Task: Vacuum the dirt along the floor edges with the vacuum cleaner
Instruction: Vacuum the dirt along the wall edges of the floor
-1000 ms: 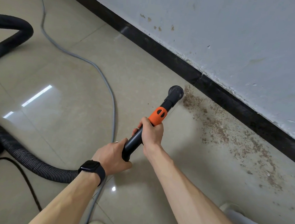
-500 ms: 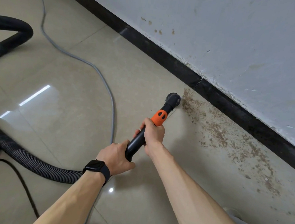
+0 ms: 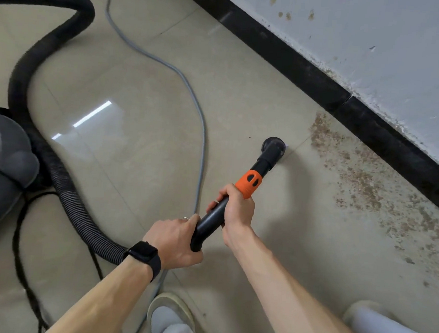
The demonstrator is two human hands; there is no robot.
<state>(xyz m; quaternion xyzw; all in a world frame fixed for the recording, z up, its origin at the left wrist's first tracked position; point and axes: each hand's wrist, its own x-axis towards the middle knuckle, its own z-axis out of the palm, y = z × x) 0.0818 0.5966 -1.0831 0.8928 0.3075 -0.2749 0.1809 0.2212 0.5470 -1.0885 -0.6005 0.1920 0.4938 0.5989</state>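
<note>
I see a glossy beige tiled floor (image 3: 140, 160). Brown crumbly dirt (image 3: 364, 183) lies along the black skirting (image 3: 312, 76). On the tiles rest a grey vacuum canister (image 3: 5, 165), its black ribbed hose (image 3: 78, 207), a grey cable (image 3: 197, 106), a thin black cord (image 3: 19, 242) and a round black nozzle (image 3: 274, 145) near the dirt.

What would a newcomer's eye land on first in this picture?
Probably the bright orange collar on the black plastic vacuum wand, mid-frame, gripped by the left hand at its rear end and the right hand just behind the collar. Next, the band of brown gritty dirt along the black skirting board, starting right of the wand's round nozzle. A thick black ribbed hose loops at left.
</note>
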